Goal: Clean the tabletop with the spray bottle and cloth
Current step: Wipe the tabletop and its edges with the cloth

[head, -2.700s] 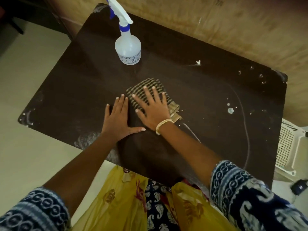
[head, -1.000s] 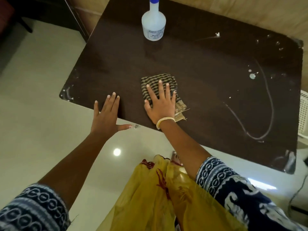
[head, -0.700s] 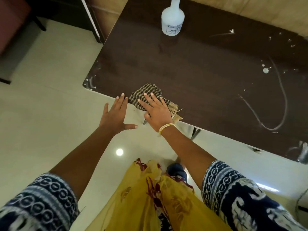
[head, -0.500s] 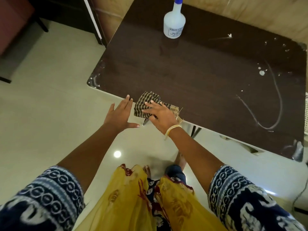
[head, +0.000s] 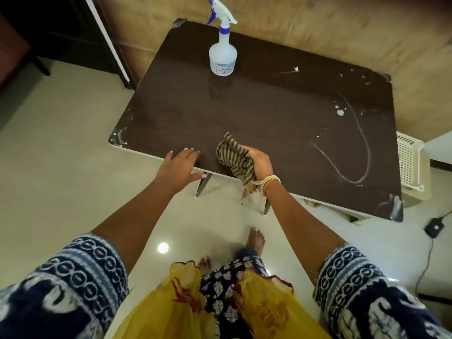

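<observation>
Cloth [head: 234, 159], striped and bunched, sits gathered in the right hand [head: 259, 163], fingers curled shut around it at the tabletop's [head: 281, 113] near edge. Beside it the left hand [head: 178, 166] lies flat, fingers spread, holding nothing. Wiping looks paused; pale streaks farther right need passes next. Farthest back stands the spray bottle [head: 223, 55], upright.
</observation>
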`<state>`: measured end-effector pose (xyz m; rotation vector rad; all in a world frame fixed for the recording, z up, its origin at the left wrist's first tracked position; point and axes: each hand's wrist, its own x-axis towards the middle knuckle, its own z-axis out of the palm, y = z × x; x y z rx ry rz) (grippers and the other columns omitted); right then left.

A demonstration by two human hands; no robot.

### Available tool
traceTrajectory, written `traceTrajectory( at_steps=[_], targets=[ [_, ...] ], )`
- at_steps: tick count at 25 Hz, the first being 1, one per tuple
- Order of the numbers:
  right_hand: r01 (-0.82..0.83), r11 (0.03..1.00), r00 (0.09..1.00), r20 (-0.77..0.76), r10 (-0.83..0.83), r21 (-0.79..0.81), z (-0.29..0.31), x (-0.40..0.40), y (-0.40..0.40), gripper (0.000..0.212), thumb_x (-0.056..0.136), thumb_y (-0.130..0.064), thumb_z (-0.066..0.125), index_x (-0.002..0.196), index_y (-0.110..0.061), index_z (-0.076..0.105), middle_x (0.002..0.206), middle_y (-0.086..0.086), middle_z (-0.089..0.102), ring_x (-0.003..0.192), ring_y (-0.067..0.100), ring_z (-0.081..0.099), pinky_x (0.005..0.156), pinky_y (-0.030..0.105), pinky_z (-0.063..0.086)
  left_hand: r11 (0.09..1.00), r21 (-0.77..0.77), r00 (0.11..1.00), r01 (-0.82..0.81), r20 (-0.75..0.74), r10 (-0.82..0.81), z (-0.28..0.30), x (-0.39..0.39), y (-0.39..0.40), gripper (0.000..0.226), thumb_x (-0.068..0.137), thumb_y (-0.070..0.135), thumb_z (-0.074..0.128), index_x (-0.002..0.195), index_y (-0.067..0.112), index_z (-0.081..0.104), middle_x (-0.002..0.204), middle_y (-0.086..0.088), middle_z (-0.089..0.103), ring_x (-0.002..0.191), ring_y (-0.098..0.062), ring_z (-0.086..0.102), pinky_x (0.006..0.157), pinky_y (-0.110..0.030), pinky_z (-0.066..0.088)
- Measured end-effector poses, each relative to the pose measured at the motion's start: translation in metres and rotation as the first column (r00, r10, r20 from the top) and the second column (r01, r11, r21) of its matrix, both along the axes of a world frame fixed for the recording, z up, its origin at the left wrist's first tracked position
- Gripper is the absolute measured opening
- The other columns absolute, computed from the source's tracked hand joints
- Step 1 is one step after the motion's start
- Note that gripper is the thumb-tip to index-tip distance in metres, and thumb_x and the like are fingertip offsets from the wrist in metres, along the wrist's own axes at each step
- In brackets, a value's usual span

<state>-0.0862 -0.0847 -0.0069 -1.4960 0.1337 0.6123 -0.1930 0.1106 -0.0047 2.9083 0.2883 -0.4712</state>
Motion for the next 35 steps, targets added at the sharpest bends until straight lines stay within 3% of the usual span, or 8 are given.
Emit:
traceTrajectory(
  at_steps=[5,9,13,16,21,26,31,35],
  targets=[
    [0.373,0.877,0.87,-0.443,-0.217,0.302,0.007,0.052,-0.025,0.034,0.094,-0.027,0.046,0.099,-0.003,0.07,0.105,0.017,0.07,0.096,0.031,0.065,0.093,0.042,0.051,0.998,-0.056,0.998,0.0,0.07,0.004,0.006,0.059,-0.031,0.06,0.101,0.048,0.04,0.15,0.016,0.031,0.158,-0.006,0.032,0.149,-0.021,0.022,0.12,-0.045,0.016],
    [0.428,0.821,0.858,-0.457,-0.237,0.377,0.015,0.11,-0.046,0.049,0.096,-0.028,0.037,0.076,-0.005,0.076,0.097,0.017,0.069,0.091,0.032,0.064,0.093,0.044,0.048,0.998,-0.054,0.996,0.033,0.086,-0.028,0.006,0.124,-0.054,0.056,0.103,0.044,0.037,0.151,0.017,0.031,0.159,-0.006,0.031,0.149,-0.021,0.022,0.12,-0.045,0.015],
    [0.434,0.846,0.854,-0.441,-0.277,0.31,0.01,0.184,-0.058,0.039,0.089,-0.028,0.048,0.106,0.002,0.068,0.116,0.022,0.067,0.106,0.038,0.064,0.101,0.051,0.047,0.997,-0.073,0.996,0.022,0.086,-0.016,0.0,0.196,-0.076,0.055,0.103,0.042,0.037,0.15,0.015,0.032,0.158,-0.008,0.031,0.149,-0.022,0.021,0.119,-0.045,0.017],
    [0.41,0.91,0.907,-0.136,-0.399,0.063,0.015,0.245,-0.059,0.035,0.08,-0.023,0.059,0.104,-0.002,0.072,0.11,0.02,0.07,0.105,0.037,0.066,0.098,0.054,0.05,0.995,-0.102,0.996,-0.02,0.086,0.028,-0.001,0.253,-0.09,0.056,0.103,0.041,0.038,0.151,0.014,0.031,0.159,-0.008,0.03,0.149,-0.023,0.02,0.12,-0.046,0.017],
    [0.227,0.803,0.806,0.569,0.162,-0.551,0.02,0.316,-0.041,0.046,0.097,-0.031,0.044,0.142,-0.021,0.049,0.143,0.01,0.052,0.126,0.026,0.051,0.103,0.037,0.04,0.989,-0.108,0.986,-0.103,0.117,0.115,-0.008,0.325,-0.1,0.056,0.103,0.039,0.039,0.152,0.015,0.029,0.161,-0.008,0.024,0.151,-0.023,0.016,0.121,-0.046,0.013],
    [-0.092,0.3,0.614,0.183,0.768,-0.95,-0.048,0.356,-0.005,0.055,0.102,-0.05,0.022,0.155,-0.039,0.012,0.165,0.006,0.0,0.151,0.035,-0.003,0.119,0.06,0.006,0.983,-0.006,0.981,-0.184,0.064,0.184,-0.025,0.364,-0.097,0.076,0.098,0.044,0.047,0.156,0.013,0.01,0.165,-0.008,0.0,0.152,-0.023,0.002,0.121,-0.049,0.009],
    [-0.064,0.286,0.402,0.238,0.884,-0.956,-0.07,0.38,0.01,0.052,0.101,-0.047,0.025,0.153,-0.043,0.018,0.165,0.003,0.01,0.151,0.035,0.003,0.119,0.06,0.005,0.981,0.023,0.978,-0.191,-0.085,0.192,-0.039,0.38,-0.09,0.095,0.092,0.063,0.042,0.156,0.012,-0.004,0.165,-0.006,-0.01,0.152,-0.022,-0.006,0.121,-0.051,0.004],
    [0.023,0.294,0.604,0.248,0.758,-0.955,-0.068,0.436,-0.015,0.052,0.099,-0.046,0.028,0.151,-0.049,0.018,0.165,-0.002,0.006,0.151,0.033,-0.002,0.116,0.063,0.0,0.983,0.114,0.977,-0.144,-0.143,0.16,-0.036,0.383,-0.093,0.103,0.087,0.076,0.031,0.155,0.013,-0.012,0.164,-0.007,-0.014,0.152,-0.023,-0.006,0.122,-0.048,0.003]
  ],
)
